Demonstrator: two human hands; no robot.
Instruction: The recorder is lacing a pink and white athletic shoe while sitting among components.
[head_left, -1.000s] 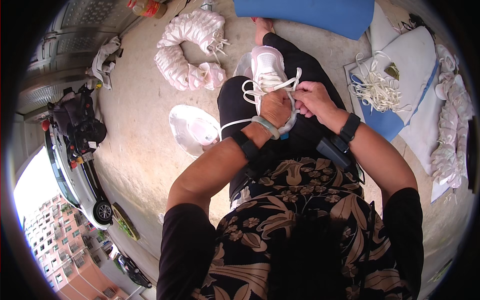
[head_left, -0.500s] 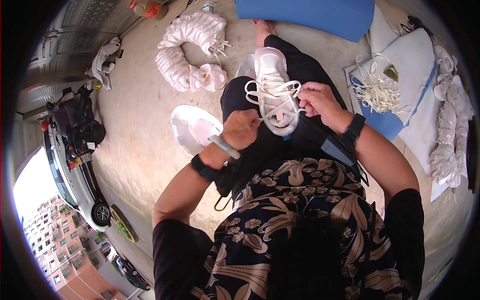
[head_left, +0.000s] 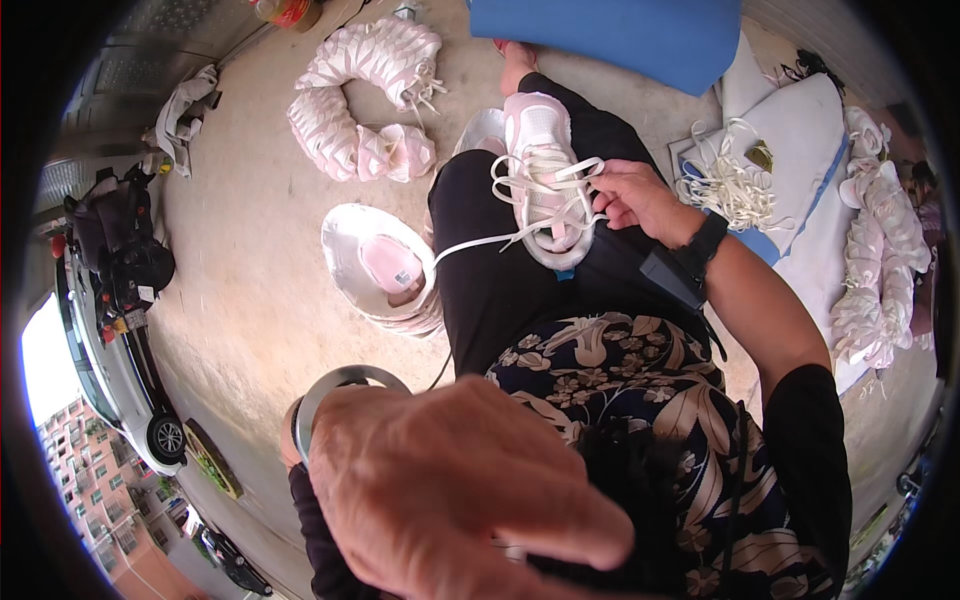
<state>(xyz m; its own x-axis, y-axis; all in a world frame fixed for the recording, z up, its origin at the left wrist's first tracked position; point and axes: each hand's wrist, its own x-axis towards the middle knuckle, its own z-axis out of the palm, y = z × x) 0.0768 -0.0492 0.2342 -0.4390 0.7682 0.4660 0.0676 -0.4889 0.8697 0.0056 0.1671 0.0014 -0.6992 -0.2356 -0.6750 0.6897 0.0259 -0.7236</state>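
A white and pale pink sneaker (head_left: 538,130) rests across my lap with its toe pointing away from me. White shoelace (head_left: 470,243) forms loose loops over its tongue, and one length trails left across my dark trouser leg. At the shoe's right side, my right hand (head_left: 640,203) pinches a loop of the lace. My left hand (head_left: 440,490) is raised very close to the camera, large and slightly blurred. Its visible fingers are stretched apart and I see nothing held in them; part of it runs past the lower edge.
Nested pink-white shoe uppers (head_left: 345,130) curve on the floor at far left, with another nested stack (head_left: 340,240) nearer. Right of my legs, a heap of white laces (head_left: 735,195) lies on sheet material, beside more nested uppers (head_left: 865,270). A blue sheet (head_left: 610,35) is ahead.
My left hand has left the shoe's side and come up toward the camera, its fingers spreading. The lace there now trails left. My right hand stays at the lace loop.
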